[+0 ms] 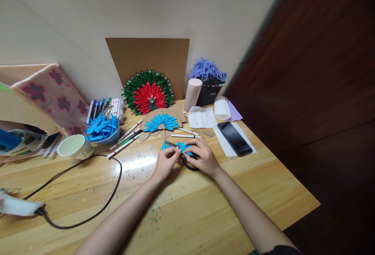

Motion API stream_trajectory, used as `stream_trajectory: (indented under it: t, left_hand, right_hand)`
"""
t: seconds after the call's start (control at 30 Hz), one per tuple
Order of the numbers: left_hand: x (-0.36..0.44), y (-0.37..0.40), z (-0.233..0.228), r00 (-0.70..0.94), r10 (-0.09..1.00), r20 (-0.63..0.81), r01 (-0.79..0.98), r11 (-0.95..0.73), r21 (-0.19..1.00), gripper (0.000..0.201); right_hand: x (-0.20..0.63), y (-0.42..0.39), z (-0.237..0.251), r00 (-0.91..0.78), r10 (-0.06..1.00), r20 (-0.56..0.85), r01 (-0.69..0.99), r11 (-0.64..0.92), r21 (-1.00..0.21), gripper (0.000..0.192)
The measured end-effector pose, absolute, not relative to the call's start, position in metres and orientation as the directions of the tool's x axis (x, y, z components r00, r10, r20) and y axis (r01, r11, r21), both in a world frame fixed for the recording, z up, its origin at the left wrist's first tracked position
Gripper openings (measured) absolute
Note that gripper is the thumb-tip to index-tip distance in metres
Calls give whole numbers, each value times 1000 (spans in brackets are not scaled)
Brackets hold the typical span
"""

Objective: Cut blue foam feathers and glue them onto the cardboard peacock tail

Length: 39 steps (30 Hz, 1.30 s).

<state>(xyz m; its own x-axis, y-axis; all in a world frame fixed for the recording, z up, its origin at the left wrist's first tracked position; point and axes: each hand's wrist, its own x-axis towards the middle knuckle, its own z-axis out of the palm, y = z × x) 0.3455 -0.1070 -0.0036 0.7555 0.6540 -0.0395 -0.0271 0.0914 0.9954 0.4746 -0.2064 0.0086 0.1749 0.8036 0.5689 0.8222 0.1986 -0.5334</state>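
Head view: both hands meet near the middle of the wooden table (205, 208). The right hand (203, 157) grips a pair of scissors (183, 154); its fingers are closed through the black handle loops, and the metal blades point left toward the other hand. The left hand (166, 160) pinches a blue paper piece (179, 146) between thumb and fingertips, holding it against the blades. The blue paper piece lies on the table just beyond both hands, partly hidden by them.

Just far of the hands rests a cardboard fan with blue paper petals (161, 122), with white markers (125, 139) scattered to its left and near edge. Farther back, a round red and green paper rosette (148, 92) leans on a brown cardboard sheet (149, 61) standing against the wall.

To the left, a bowl of blue paper scraps (101, 129) sits beside a white cup (74, 146), with a row of upright markers (102, 108) behind it. A black cable (108, 196) loops across the near left of the table to a white glue gun (17, 205) at the left edge.

To the right, a black phone (234, 138) lies face up on white paper. Beyond it stand a black container holding purple yarn (208, 71), a pale cylinder (192, 94) and a white roll (222, 107).
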Motion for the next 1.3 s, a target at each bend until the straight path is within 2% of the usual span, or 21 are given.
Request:
stream_trajectory:
  t: [0.2, 0.6, 0.73, 0.8, 0.97, 1.03, 1.3]
  left_hand:
    - [346, -107, -6, 745, 667, -19, -18, 48, 999, 24]
    - [343, -110, -14, 747, 656, 106, 30, -193, 981, 23]
    - [343, -110, -15, 724, 675, 140, 21, -224, 974, 23]
    - [343, -109, -14, 710, 687, 153, 17, -234, 972, 23]
    - [343, -110, -12, 691, 701, 178, 16, -260, 965, 22]
    - [343, -110, -12, 693, 697, 184, 14, -269, 963, 22]
    - [344, -113, -9, 677, 715, 175, 55, -285, 957, 19]
  right_hand:
    - [473, -205, 12, 249, 829, 500, 752, 161, -640, 9]
    - [475, -207, 16, 274, 859, 432, 705, 125, -698, 7]
    - [473, -206, 15, 359, 833, 421, 650, 101, -753, 12]
    - [472, -205, 12, 434, 828, 356, 576, 49, -816, 18]
    - [470, -202, 0, 488, 872, 28, 255, -112, -961, 20]
    - [469, -201, -3, 481, 877, 0, 209, -115, -971, 18]
    - [469, -200, -7, 500, 866, -2, 199, -117, -973, 17]
